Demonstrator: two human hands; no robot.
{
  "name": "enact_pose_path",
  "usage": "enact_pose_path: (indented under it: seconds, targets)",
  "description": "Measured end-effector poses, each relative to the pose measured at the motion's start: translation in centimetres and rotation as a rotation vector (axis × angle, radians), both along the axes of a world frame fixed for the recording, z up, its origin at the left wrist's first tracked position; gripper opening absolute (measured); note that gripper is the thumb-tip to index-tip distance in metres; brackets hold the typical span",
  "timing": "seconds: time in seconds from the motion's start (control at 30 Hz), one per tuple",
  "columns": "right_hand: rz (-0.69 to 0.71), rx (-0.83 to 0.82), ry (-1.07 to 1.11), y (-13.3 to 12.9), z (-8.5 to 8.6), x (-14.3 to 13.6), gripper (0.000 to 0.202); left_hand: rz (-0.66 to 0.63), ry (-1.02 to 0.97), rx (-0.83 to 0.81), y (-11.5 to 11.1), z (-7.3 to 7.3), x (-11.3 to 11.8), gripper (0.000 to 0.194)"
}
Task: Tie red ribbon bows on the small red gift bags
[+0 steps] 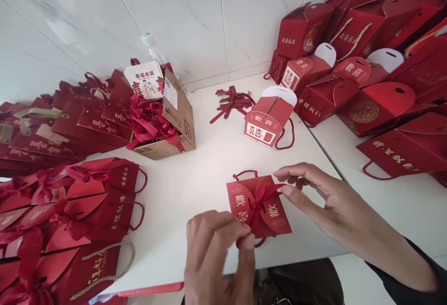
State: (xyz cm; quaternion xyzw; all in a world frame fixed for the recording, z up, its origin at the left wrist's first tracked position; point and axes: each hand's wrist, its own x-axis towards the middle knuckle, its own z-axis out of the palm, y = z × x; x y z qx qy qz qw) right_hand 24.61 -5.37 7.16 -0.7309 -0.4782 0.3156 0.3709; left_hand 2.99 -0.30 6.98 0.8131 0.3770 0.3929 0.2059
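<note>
A small red gift box (pixel 277 219) with gold lettering and rounded interlocking flaps lies in front of me. Across its top a red ribbon (pixel 257 207) is knotted in the middle. My left hand (pixel 218 254) is at the box's near left corner, thumb and forefinger pinched on one ribbon tail. At the far right side is my right hand (pixel 314 195), its thumb and forefinger apart. Another end of the ribbon reaches its thumb tip. A red cord handle shows behind the box.
A cardboard box (pixel 179 116) of red ribbons stands back left, beside several dark red straps (pixel 233 102). An upright red box (pixel 268 116) stands behind the work. Ribboned boxes (pixel 115 216) fill the left; more red boxes (pixel 394 153) crowd the right. A tiled wall (pixel 195 21) bounds the back.
</note>
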Motion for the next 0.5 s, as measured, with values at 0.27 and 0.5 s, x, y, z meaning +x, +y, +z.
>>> enact_pose_path:
  seconds: [0.27,0.5]
  targets:
    - [0.291,0.251,-0.228,1.3,0.3,-0.5,0.029,-0.085,0.093,0.182,-2.0,-1.3,1.3,0.018]
    - [0.283,0.225,-0.124,2.1,0.8,-1.0,0.015,0.126,0.008,-0.01,-1.1,-1.3,1.0,0.024]
